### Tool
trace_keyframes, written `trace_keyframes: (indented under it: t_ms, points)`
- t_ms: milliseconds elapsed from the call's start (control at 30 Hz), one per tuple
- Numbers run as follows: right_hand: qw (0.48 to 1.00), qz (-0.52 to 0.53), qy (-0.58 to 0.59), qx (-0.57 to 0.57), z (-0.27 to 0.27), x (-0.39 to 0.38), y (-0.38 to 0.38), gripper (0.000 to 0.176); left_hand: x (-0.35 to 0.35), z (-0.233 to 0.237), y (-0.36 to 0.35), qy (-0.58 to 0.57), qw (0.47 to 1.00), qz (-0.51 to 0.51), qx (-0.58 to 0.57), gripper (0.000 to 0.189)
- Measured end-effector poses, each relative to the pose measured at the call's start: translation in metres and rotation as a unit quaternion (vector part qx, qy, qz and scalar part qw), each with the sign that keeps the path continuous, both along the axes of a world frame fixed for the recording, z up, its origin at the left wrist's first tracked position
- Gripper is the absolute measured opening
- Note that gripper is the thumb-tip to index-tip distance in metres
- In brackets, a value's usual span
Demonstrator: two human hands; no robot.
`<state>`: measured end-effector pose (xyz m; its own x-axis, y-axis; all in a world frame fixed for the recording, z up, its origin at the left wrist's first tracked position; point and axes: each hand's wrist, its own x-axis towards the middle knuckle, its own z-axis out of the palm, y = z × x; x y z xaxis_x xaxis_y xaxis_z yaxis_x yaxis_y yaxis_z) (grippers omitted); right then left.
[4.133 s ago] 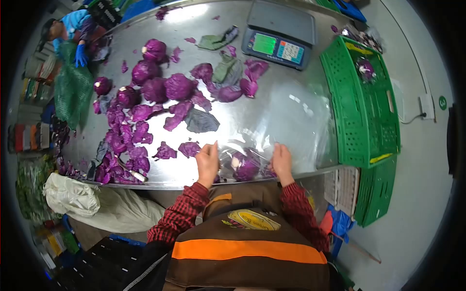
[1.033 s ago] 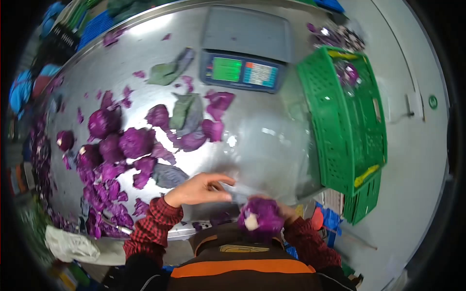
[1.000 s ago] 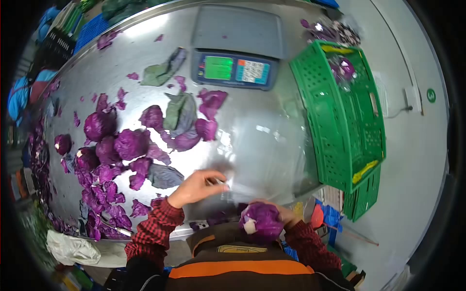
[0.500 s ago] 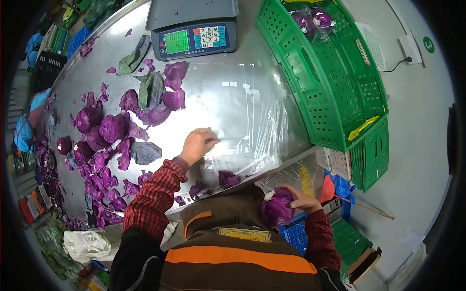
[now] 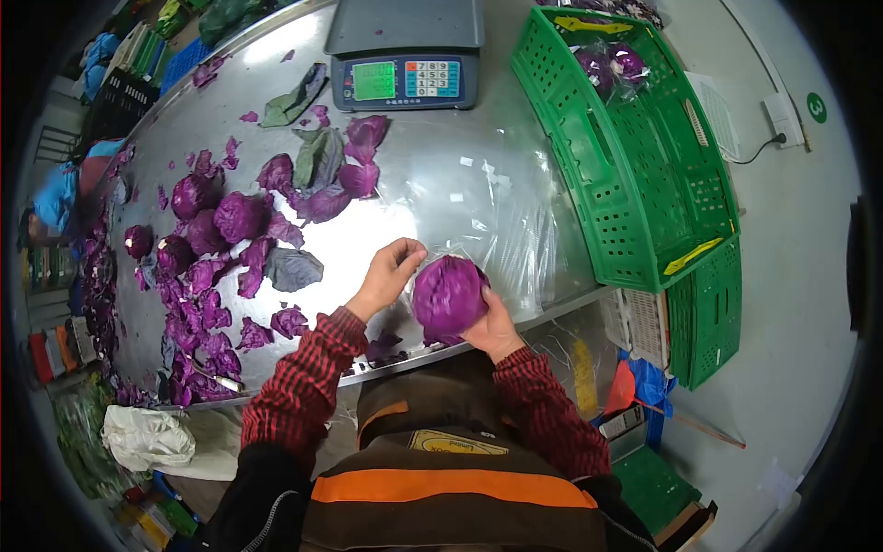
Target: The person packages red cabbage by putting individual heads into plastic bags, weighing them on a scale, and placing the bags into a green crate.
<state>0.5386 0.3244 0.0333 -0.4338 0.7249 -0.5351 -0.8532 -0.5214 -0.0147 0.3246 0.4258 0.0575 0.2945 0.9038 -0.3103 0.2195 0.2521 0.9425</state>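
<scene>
My right hand (image 5: 497, 329) grips a round red cabbage (image 5: 448, 296) from its right side, over the near edge of the metal table (image 5: 414, 138). Just left of the cabbage, my left hand (image 5: 390, 278) has thumb and forefinger pinched together on the edge of a clear plastic bag; the thin film is hard to make out there. Flat clear plastic bags (image 5: 520, 230) lie spread to the right of the cabbage. Several more red cabbages (image 5: 241, 217) sit on the left among loose purple leaves (image 5: 198, 317).
A digital scale (image 5: 405, 81) stands at the back. Green crates (image 5: 589, 166) are at the right; the upper one holds bagged cabbages (image 5: 612, 64). What looks like a knife (image 5: 219, 379) lies among the leaves at left. A white sack (image 5: 147, 437) is below the table's left edge.
My right hand has brought the red cabbage up from beside my apron to above the table, close to my left hand. The left hand stays pinched over the bags. The view has shifted slightly.
</scene>
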Motion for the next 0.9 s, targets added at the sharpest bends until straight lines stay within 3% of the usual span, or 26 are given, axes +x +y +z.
trace_keyframes:
  t_ms: [100,200,233,300,333,367,433,500,533,633,700,767,800,833,900]
  points:
    - [0.999,0.032,-0.033,0.006,0.006,-0.01,0.006,0.053,0.001,0.01,-0.017,-0.016,0.999,0.026,0.012,0.018]
    - [0.992,0.035,-0.117,0.017,0.005,-0.018,0.001,0.047,0.008,0.045,-0.045,0.043,0.983,-0.072,0.164,0.014]
    - [0.987,0.024,-0.156,0.018,0.004,-0.021,-0.002,0.045,0.007,0.049,-0.049,0.047,0.984,-0.081,0.154,0.014]
    - [0.982,0.026,-0.185,0.003,0.013,-0.026,-0.003,0.043,0.005,0.026,-0.042,0.053,0.991,0.117,0.032,0.013]
    - [0.982,0.038,-0.183,0.008,0.019,-0.028,-0.002,0.043,0.003,0.023,-0.045,0.04,0.992,0.09,0.08,0.012]
    - [0.982,0.05,-0.182,0.014,0.021,-0.028,-0.002,0.043,0.004,0.038,-0.05,0.045,0.977,0.009,0.207,0.011]
    - [0.984,0.044,-0.174,-0.002,0.017,-0.032,-0.004,0.041,-0.004,0.059,-0.051,0.052,0.979,-0.052,0.19,0.01]
    - [0.984,-0.024,-0.169,-0.058,0.009,-0.04,-0.001,0.041,-0.004,0.043,-0.054,0.064,0.977,-0.023,0.203,0.01]
    - [0.982,-0.023,-0.184,-0.028,0.013,-0.045,0.0,0.04,-0.006,0.037,-0.059,0.077,0.975,-0.005,0.21,0.01]
    - [0.984,-0.058,-0.162,-0.053,-0.007,-0.059,-0.001,0.04,0.013,0.041,-0.076,0.047,0.932,-0.158,0.323,0.008]
    - [0.983,-0.063,-0.164,-0.06,-0.01,-0.063,-0.003,0.042,-0.001,0.039,-0.09,0.048,0.938,-0.175,0.296,0.016]
    - [0.959,-0.055,-0.183,-0.21,0.021,-0.073,0.006,0.049,-0.024,0.05,-0.097,0.087,0.954,0.013,0.285,0.029]
    - [0.972,-0.054,-0.168,-0.152,0.029,-0.076,0.003,0.057,-0.021,0.049,-0.096,0.184,0.925,0.143,0.3,0.047]
    - [0.972,-0.054,-0.166,-0.156,0.028,-0.078,0.0,0.057,-0.023,0.035,-0.098,0.187,0.926,0.141,0.296,0.047]
    - [0.95,-0.003,-0.221,-0.219,0.027,-0.078,0.001,0.067,-0.021,-0.006,-0.093,0.02,0.992,0.089,0.09,0.057]
